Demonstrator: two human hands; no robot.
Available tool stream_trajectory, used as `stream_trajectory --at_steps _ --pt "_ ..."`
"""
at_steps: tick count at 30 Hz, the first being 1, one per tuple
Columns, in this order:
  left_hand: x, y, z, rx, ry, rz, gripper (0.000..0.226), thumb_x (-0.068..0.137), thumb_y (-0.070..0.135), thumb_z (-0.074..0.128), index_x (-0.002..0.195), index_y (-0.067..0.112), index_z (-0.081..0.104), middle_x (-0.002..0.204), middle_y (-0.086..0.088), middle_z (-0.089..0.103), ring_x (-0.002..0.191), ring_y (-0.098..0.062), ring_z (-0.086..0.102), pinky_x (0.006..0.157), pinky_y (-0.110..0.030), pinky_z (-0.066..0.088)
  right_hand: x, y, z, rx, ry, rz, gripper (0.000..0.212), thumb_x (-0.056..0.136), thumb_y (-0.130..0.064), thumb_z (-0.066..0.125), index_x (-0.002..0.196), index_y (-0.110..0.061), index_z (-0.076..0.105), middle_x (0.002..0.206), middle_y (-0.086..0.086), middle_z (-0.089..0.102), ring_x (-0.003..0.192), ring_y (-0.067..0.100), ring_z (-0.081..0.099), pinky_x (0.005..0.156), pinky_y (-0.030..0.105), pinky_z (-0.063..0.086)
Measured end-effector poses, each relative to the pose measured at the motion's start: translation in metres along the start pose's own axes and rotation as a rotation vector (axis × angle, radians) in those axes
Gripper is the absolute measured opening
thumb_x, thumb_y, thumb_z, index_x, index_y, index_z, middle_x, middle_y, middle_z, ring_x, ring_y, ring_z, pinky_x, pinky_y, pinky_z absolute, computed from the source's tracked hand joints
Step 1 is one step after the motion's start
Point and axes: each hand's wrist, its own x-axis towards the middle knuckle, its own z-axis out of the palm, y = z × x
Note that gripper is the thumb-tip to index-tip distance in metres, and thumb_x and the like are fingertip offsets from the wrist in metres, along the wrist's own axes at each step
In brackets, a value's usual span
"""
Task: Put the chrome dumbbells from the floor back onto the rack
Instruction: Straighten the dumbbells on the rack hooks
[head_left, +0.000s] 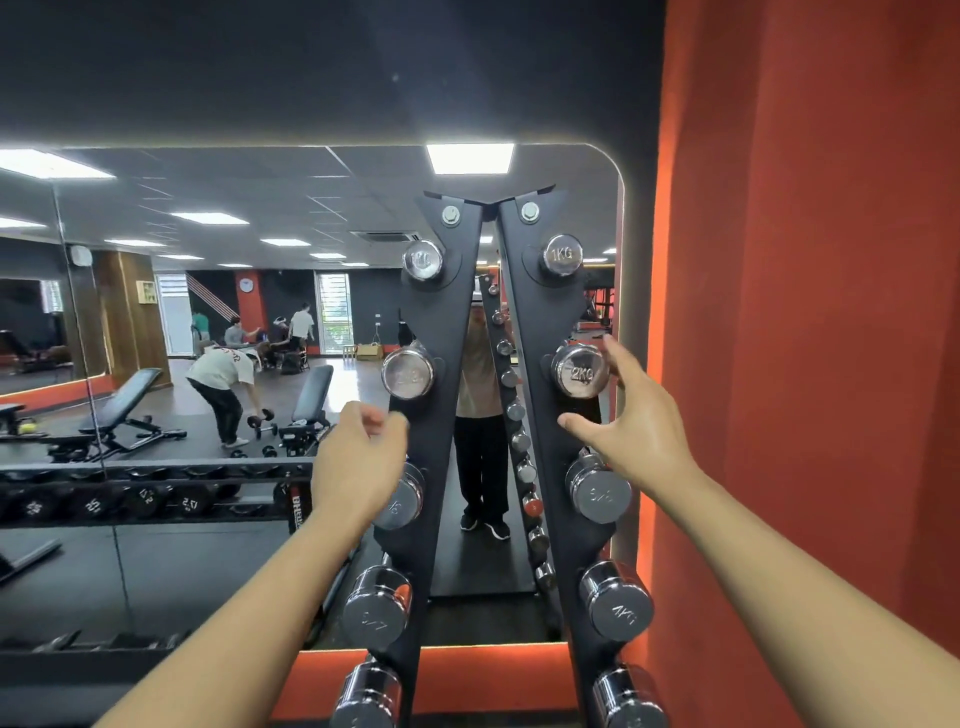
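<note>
A black A-frame rack (524, 332) stands against a wall mirror, chrome dumbbells seated on both uprights. The right upright carries a 1KG dumbbell (561, 254), a 2KG dumbbell (579, 371) and heavier ones below, such as the 4KG dumbbell (618, 603). The left upright holds matching dumbbells (410, 371). My right hand (628, 415) is spread open beside the 2KG dumbbell, fingers near its head, gripping nothing. My left hand (361, 457) hangs loosely curled and empty at the left upright, just under the second dumbbell.
An orange wall (805, 312) is close on the right. The mirror (208, 312) reflects benches, a person bending over dumbbells and a low rack of black dumbbells (140, 499) at my left.
</note>
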Motion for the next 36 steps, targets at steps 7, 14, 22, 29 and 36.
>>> stream_trajectory --at_steps 7,14,22,29,36 --pt "-0.038 -0.06 0.011 0.306 -0.221 0.307 0.085 0.071 0.02 0.086 0.146 0.017 0.047 0.147 -0.004 0.046 0.136 -0.029 0.04 0.113 -0.037 0.035 -0.069 0.043 0.021 -0.22 -0.256 0.176 0.103 0.066 -0.07 0.082 0.153 -0.039 0.036 0.148 0.001 0.053 0.136 0.03 0.049 0.108 0.045 0.046" --pt "-0.035 -0.066 0.009 0.345 -0.116 0.411 0.081 0.069 0.006 0.089 0.142 0.012 0.055 0.138 -0.012 0.056 0.124 -0.037 0.054 0.106 -0.044 0.043 -0.089 0.04 0.03 -0.146 -0.045 0.201 0.082 0.081 -0.043 0.084 0.152 -0.028 0.044 0.142 0.002 0.057 0.128 0.025 0.056 0.093 0.03 0.04" --pt "-0.044 -0.058 0.015 0.217 0.044 0.155 0.07 0.069 0.055 0.088 0.115 0.012 0.055 0.114 -0.011 0.067 0.107 -0.034 0.063 0.088 -0.044 0.051 -0.092 0.035 0.034 -0.119 0.011 0.247 0.08 0.082 -0.037 0.084 0.152 -0.025 0.047 0.137 0.004 0.058 0.125 0.026 0.057 0.098 0.031 0.041" --pt "-0.045 -0.048 0.02 0.168 -0.001 -0.292 0.1 0.059 0.096 0.057 0.117 0.015 0.053 0.117 -0.013 0.069 0.11 -0.039 0.064 0.092 -0.047 0.053 -0.091 0.029 0.035 -0.109 0.032 0.262 0.08 0.082 -0.032 0.084 0.152 -0.02 0.048 0.138 0.007 0.059 0.127 0.026 0.056 0.098 0.028 0.038" --pt "-0.044 -0.048 0.016 0.317 0.031 -0.19 0.101 0.059 0.099 0.052 0.113 0.015 0.058 0.108 -0.012 0.072 0.105 -0.039 0.067 0.084 -0.043 0.052 -0.092 0.028 0.037 -0.118 0.038 0.264 0.079 0.082 -0.03 0.084 0.152 -0.019 0.048 0.138 0.008 0.06 0.128 0.029 0.056 0.101 0.033 0.041"
